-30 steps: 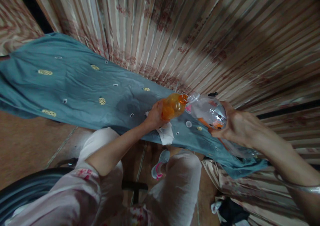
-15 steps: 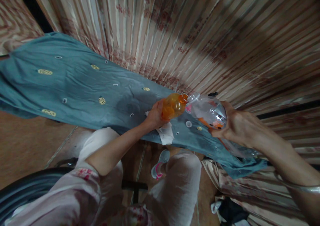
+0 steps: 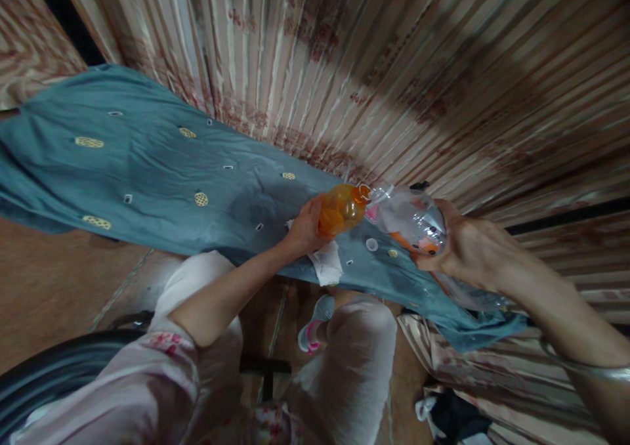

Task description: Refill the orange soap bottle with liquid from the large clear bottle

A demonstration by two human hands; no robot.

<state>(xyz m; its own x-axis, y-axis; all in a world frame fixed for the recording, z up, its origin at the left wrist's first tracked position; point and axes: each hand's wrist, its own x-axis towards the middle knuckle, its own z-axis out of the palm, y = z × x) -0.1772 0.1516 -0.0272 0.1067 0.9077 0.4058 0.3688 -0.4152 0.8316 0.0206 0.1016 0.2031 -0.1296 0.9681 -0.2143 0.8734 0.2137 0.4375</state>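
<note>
My left hand [image 3: 306, 227] is wrapped round an orange bottle [image 3: 343, 210], whose neck points right. In my right hand [image 3: 465, 245] is a large clear plastic bottle [image 3: 406, 212] with an orange label, tilted with its mouth toward the left. The two bottle mouths meet or nearly meet; whether they touch I cannot tell. Beneath my left hand lies a crumpled white tissue [image 3: 327, 263]. A small round clear cap [image 3: 371, 244] rests on the cloth below the clear bottle. A pink item [image 3: 371, 214] shows just behind the bottle necks.
A teal cloth [image 3: 157, 169] with pineapple prints covers the long narrow table. Pleated patterned curtains [image 3: 266, 58] hang right behind it. My knees are below the near edge, with a black chair part [image 3: 63, 373] at lower left. A black bundle [image 3: 457, 415] lies at lower right.
</note>
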